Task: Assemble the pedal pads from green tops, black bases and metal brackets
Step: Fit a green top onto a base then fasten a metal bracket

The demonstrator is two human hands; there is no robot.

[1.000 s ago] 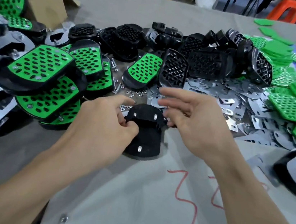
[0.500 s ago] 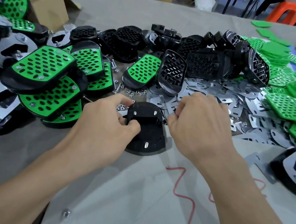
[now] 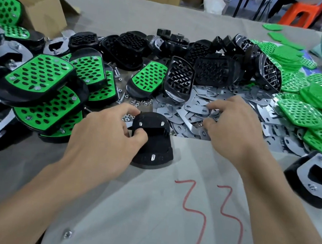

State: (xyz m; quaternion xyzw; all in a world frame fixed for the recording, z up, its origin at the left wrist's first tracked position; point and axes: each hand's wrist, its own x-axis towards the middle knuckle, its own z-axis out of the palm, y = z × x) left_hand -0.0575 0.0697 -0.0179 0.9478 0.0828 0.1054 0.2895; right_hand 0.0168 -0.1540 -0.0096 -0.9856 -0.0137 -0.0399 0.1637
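Note:
A black base [image 3: 153,141] lies upside down at the table's middle, three bolt ends sticking up from it. My left hand [image 3: 104,141] grips its left edge, thumb on top. My right hand [image 3: 234,131] sits just right of it on the heap of flat metal brackets [image 3: 194,108], fingers and thumb bent down onto the plates; whether it pinches one is hidden. Loose green tops [image 3: 300,115] pile up at the right, and bare black bases [image 3: 214,67] behind the brackets.
Assembled green-and-black pads [image 3: 37,73] are stacked at the left, in front of an open cardboard box [image 3: 42,8]. Small nuts [image 3: 138,102] are scattered just beyond the base. One pad with its bracket facing up [image 3: 316,177] lies at the right edge.
My right hand has moved from beside the base to the right and farther out onto the bracket heap. My left hand keeps its hold on the base.

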